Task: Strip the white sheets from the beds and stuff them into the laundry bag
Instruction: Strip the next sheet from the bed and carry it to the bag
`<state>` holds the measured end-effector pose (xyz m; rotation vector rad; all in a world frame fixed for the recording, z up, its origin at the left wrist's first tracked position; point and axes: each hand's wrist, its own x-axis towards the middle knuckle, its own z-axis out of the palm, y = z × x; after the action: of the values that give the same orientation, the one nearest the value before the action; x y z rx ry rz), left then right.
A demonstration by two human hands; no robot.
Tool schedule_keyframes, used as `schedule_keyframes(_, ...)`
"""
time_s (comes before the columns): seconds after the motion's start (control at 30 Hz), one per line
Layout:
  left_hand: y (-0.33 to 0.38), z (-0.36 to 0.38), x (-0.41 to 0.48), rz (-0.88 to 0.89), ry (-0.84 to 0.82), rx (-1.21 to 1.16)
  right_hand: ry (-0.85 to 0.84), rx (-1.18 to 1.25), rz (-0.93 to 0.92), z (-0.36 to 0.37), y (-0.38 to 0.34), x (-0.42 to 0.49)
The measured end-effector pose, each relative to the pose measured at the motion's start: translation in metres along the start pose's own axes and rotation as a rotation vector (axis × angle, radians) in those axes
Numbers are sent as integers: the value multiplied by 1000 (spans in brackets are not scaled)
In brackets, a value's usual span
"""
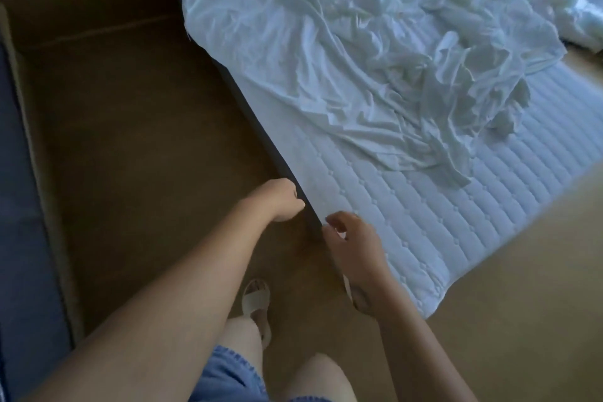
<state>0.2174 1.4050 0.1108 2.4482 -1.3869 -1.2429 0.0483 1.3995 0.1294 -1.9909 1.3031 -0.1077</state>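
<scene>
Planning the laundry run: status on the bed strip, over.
Left hand curled at mattress edge, grip unclear; right hand loose, holding nothing. White sheet bunched up on top, near end bare. Laundry bag not in view.

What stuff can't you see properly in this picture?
1. Laundry bag: nowhere in the head view.
2. Left hand: its fingertips curl against the mattress side, so whether they grip anything is hidden.
3. White bedding heap, top right: cut off by the picture's edge.
4. Blue furniture, left: cut off and too dark to name.
</scene>
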Motion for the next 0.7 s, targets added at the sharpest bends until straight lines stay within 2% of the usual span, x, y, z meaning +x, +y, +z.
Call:
schedule_keyframes(0.17, 37, -31, 130, 19, 8, 23, 25, 163, 180, -4, 20, 134)
schedule_keyframes(0.33, 56, -8, 243, -9, 75, -34, 23, 254, 292, 14, 70, 257)
schedule_keyframes(0.4, 56, 3, 283, -47, 90, 31, 10, 145, 248, 23, 93, 303)
schedule_keyframes(0.5, 63, 9, 341, -62, 121, 187, -23, -95, 88, 30, 126, 361)
schedule_keyframes(0.63, 63, 5, 402, -126, 51, 303, -186, -358, -6, 44, 154, 422)
schedule_keyframes(0.7, 53, 4, 418, -119, 15, 351, -194, -407, -32, 55, 159, 444)
